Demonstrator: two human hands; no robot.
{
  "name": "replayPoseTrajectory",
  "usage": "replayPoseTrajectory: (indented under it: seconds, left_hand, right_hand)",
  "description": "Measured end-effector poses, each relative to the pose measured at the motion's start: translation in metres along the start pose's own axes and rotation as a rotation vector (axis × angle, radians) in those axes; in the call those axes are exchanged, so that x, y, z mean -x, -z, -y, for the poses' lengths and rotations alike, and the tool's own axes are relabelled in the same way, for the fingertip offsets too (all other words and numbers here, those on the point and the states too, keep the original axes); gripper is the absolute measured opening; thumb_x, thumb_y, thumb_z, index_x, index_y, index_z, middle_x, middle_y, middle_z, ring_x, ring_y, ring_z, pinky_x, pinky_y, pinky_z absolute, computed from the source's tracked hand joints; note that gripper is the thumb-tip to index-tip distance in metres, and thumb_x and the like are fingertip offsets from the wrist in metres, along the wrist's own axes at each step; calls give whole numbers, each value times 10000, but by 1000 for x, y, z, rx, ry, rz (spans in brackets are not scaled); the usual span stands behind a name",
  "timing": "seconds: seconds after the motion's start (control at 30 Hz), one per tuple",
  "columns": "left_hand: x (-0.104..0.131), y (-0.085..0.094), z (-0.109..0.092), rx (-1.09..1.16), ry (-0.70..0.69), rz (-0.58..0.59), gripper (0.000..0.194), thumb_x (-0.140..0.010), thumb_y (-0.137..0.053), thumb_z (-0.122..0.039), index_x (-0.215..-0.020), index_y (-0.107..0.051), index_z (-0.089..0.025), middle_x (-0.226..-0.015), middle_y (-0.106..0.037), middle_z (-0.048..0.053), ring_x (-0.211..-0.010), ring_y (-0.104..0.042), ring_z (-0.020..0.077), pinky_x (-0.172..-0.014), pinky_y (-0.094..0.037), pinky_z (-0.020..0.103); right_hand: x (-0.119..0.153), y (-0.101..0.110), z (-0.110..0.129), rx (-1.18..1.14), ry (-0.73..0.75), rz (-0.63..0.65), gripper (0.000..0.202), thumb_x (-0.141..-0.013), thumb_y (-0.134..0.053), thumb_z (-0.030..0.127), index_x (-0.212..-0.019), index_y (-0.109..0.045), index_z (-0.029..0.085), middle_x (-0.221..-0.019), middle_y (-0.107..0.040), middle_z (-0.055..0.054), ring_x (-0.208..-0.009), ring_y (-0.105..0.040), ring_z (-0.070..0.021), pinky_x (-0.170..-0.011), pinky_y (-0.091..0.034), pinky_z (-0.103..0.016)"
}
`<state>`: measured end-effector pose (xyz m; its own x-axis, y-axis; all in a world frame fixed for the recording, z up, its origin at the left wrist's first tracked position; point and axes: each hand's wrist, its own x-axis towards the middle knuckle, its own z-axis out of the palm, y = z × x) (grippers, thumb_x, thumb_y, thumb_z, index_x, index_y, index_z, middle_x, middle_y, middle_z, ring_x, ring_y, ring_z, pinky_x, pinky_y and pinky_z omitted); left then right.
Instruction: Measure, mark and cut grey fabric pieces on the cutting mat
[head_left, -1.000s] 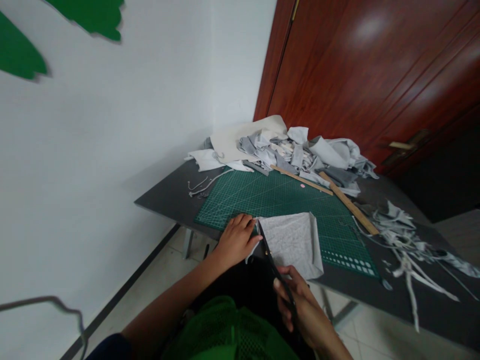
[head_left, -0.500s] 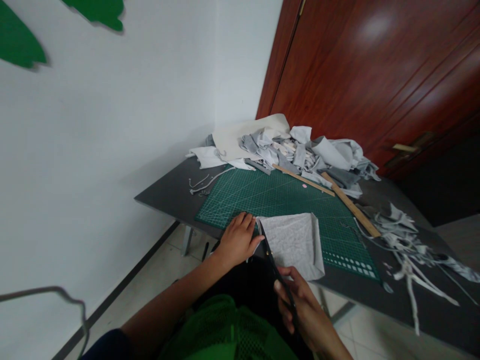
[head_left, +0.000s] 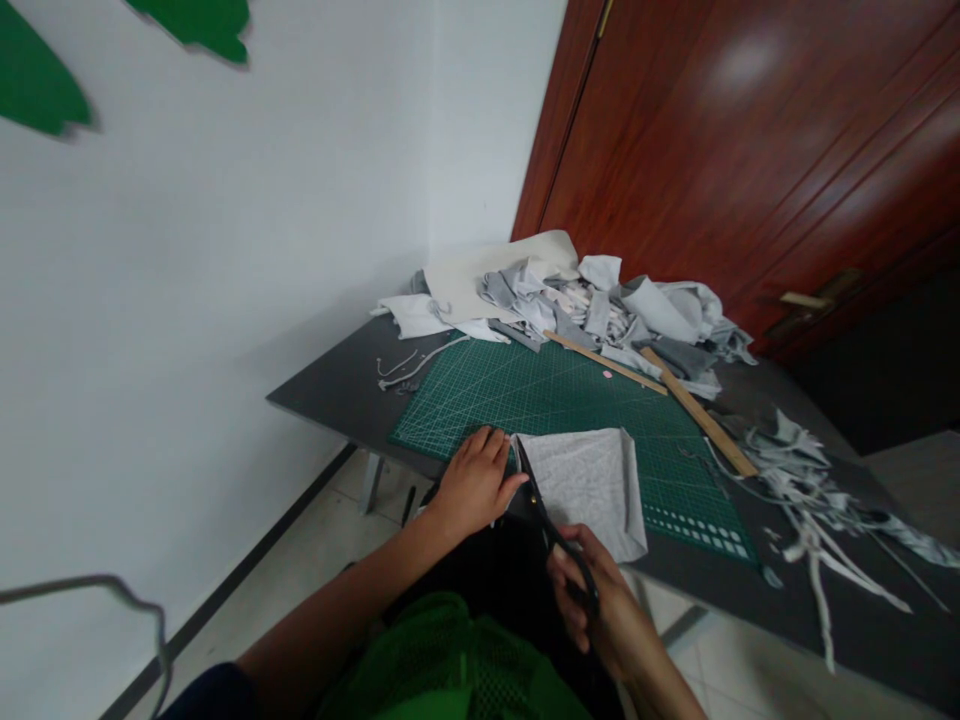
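A light grey cloth piece [head_left: 589, 485] lies over the front edge of the green cutting mat [head_left: 525, 385], its lower part past the table edge. My left hand [head_left: 476, 480] presses on the cloth's left edge, fingers together, with a narrow strip hanging beneath it. My right hand [head_left: 592, 590] is closed round the handles of black scissors [head_left: 537, 505]. Their blades lie along the cloth's left edge, close beside my left fingers and thumb. Whether the blades are parted is hard to tell.
Fabric scraps [head_left: 600, 300] are heaped at the back of the dark table [head_left: 322, 385]. Two wooden rulers [head_left: 697, 410] rest on the mat's far right part. Tangled grey strips [head_left: 814, 490] lie at the right. A wall stands left, a brown door [head_left: 712, 150] behind.
The scissors' handles and my right hand have turned slightly, so that the handle loop shows more. My left hand stays on the cloth. The view has shifted a little.
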<state>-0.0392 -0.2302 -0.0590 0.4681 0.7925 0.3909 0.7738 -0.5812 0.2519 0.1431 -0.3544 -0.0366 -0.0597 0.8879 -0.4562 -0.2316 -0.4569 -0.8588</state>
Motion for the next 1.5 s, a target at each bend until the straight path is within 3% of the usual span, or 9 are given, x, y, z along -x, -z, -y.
replayPoseTrajectory:
  seconds: [0.53, 0.73, 1.0, 1.17, 1.3, 1.4, 1.5]
  left_hand:
    - [2, -1, 0, 15, -9, -18, 561, -1019, -513, -486, -1412, -565, -89, -1447, -572, 200, -1387, -468, 359, -1150, -406, 505]
    - [2, -3, 1, -31, -12, -15, 562, -1013, -528, -489, -1401, -571, -85, -1450, -576, 191, -1377, -482, 362, -1156, -405, 492]
    - [2, -3, 3, -1, -21, -40, 603, -996, -543, -534, -1448, -519, -136, -1457, -563, 180, -1385, -470, 352, -1149, -393, 505]
    - [2, 2, 4, 4, -18, 15, 670, -983, -565, -553, -1534, -437, -195, -1478, -521, 167, -1381, -450, 347, -1135, -400, 509]
    - [0, 6, 5, -2, -32, 52, 534, -987, -569, -531, -1455, -544, -277, -1458, -508, 147, -1366, -439, 354, -1095, -425, 527]
    - [0, 7, 6, 7, -32, 62, 490, -980, -586, -524, -1400, -600, -271, -1456, -505, 155, -1366, -434, 370, -1078, -436, 554]
    - [0, 7, 7, 15, -25, 65, 504, -965, -623, -506, -1405, -599, -262, -1454, -510, 155, -1370, -432, 367, -1082, -438, 552]
  right_hand:
    - [-5, -6, 3, 28, 7, 1, 654, -683, -829, 666, -1055, -479, 258, -637, -479, 128, -376, -335, -31, -283, -289, -132]
    - [-5, -7, -1, 75, 11, 26, 652, -725, -780, 705, -1086, -475, 256, -520, -414, 155, -360, -273, -32, -301, -285, -123]
    - [-9, -2, -4, -31, 16, 7, 668, -662, -848, 655, -1051, -472, 264, -638, -498, 128, -358, -325, -22, -270, -297, -126]
    - [1, 20, -1, -55, 88, 40, 590, -733, -822, 620, -1060, -485, 263, -672, -503, 117, -347, -289, -2, -268, -261, -112]
    - [7, 53, 13, 98, 141, -42, 595, -774, -811, 597, -1147, -489, 263, -597, -459, 132, -341, -284, -14, -288, -287, -125]
    - [5, 72, 25, 194, 115, -106, 638, -733, -818, 642, -1130, -507, 250, -550, -450, 129, -331, -304, -37, -282, -305, -158]
    - [2, 81, 34, 250, 79, -121, 680, -671, -832, 684, -1092, -537, 238, -595, -537, 87, -327, -361, -55, -285, -344, -203]
